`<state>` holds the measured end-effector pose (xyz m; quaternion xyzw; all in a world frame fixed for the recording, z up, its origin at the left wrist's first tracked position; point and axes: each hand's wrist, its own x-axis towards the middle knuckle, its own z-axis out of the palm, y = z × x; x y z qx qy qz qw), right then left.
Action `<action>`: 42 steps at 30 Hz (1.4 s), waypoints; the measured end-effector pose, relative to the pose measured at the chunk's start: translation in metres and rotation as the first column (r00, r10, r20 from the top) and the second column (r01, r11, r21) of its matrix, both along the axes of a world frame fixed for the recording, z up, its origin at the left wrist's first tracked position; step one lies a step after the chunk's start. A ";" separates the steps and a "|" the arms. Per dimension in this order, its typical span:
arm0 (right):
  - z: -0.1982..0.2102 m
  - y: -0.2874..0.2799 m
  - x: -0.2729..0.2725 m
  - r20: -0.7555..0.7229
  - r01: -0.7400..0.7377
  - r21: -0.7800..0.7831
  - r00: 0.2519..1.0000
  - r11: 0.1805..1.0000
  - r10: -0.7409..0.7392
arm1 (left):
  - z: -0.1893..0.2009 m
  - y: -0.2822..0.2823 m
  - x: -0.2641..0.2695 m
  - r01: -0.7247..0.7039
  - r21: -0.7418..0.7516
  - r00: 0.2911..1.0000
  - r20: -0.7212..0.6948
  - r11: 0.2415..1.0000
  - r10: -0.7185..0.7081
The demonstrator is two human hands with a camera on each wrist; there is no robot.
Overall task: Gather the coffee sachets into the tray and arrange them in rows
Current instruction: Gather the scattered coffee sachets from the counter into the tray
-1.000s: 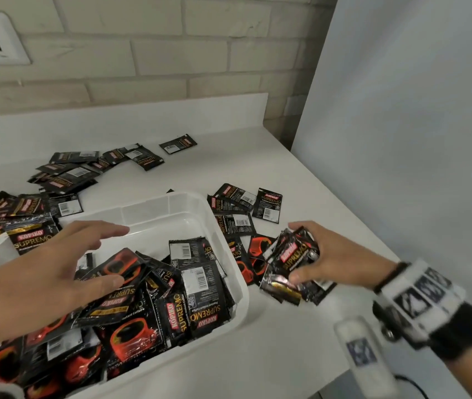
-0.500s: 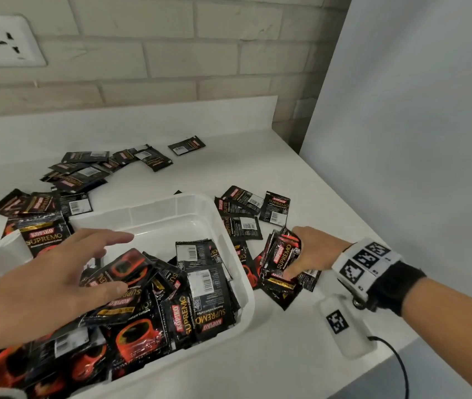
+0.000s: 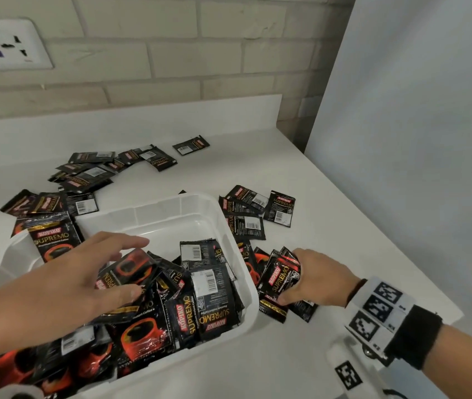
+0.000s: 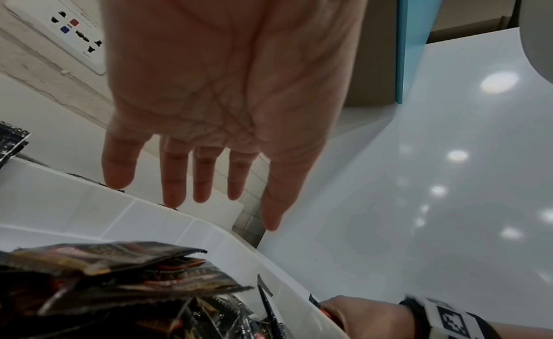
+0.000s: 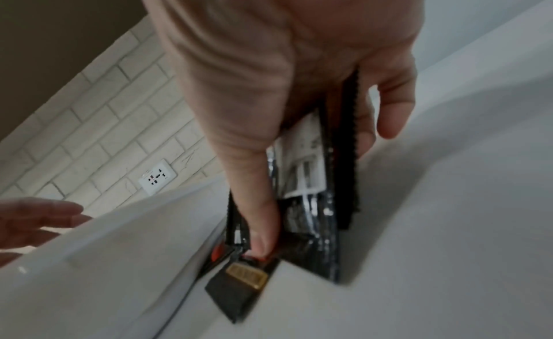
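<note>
1. On the white counter [image 3: 301, 174], the clear plastic tray [image 3: 154, 214] is the big landmark. It's maybe two-thirds full of Kopiko Supremo coffee sachets [image 3: 208, 309], all dumped in a jumble, no rows yet.
2. Behind the tray and off its left side there's a loose scatter of sachets [image 3: 85, 174] waiting on the counter, plus a few more [image 3: 255, 208] by its right far corner.
3. Left hand [image 3: 79, 280] hovers flat over the heap inside the tray, fingers spread and holding nothing (the left wrist view shows the open palm clearly).
4. Right hand [image 3: 315, 277] sits just outside the tray's right wall, thumb and fingers pinching a small bundle of sachets [image 3: 280, 280]. Compared to a second ago it's slid in closer to that wall, bundle low against the counter.
5. So I'd say we're mid-gather: that bundle looks about to go over the rim. Sorting into rows is all still to do.
</note>
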<state>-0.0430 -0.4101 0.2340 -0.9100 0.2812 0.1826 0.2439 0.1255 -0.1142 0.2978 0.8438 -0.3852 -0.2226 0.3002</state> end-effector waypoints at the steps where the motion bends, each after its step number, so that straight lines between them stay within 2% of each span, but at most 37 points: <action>1: -0.001 0.001 0.001 -0.009 -0.009 0.003 1.000 1.000 0.009 | 0.001 0.001 0.000 -0.001 0.014 1.000 -0.003 1.000 0.001; 5: 0.000 -0.007 0.001 0.005 0.016 0.102 1.000 0.995 -0.016 | 0.001 0.007 0.001 -0.021 0.012 1.000 0.004 1.000 0.021; 10: 0.028 -0.029 -0.001 -0.031 -0.005 0.222 0.999 0.975 0.012 | 0.002 0.012 0.002 -0.023 0.035 1.000 -0.005 0.999 0.024; 14: 0.051 -0.032 0.007 0.083 0.053 0.353 0.993 0.934 -0.087 | 0.003 0.011 0.000 -0.026 0.046 0.999 -0.016 0.999 0.027; 17: 0.045 -0.016 0.023 0.109 0.110 0.429 0.979 0.897 -0.172 | 0.004 0.007 -0.001 -0.016 0.051 1.000 -0.019 0.999 0.017; 24: 0.018 0.011 0.054 0.196 0.115 0.436 0.956 0.892 -0.219 | 0.006 0.004 -0.002 -0.013 0.075 0.999 -0.031 0.997 0.015; 30: 0.009 0.011 0.054 0.219 0.168 0.520 0.922 0.838 -0.320 | 0.005 0.003 -0.003 -0.016 0.072 0.998 -0.064 0.997 0.020; 39: 0.003 0.014 0.052 0.279 0.234 0.549 0.853 0.803 -0.440 | 0.000 -0.007 -0.004 -0.011 0.086 0.993 -0.119 0.996 0.021; 42: 0.005 0.013 0.047 0.274 0.236 0.554 0.854 0.798 -0.443 | 0.004 -0.015 -0.008 -0.004 0.090 0.988 -0.150 0.996 0.018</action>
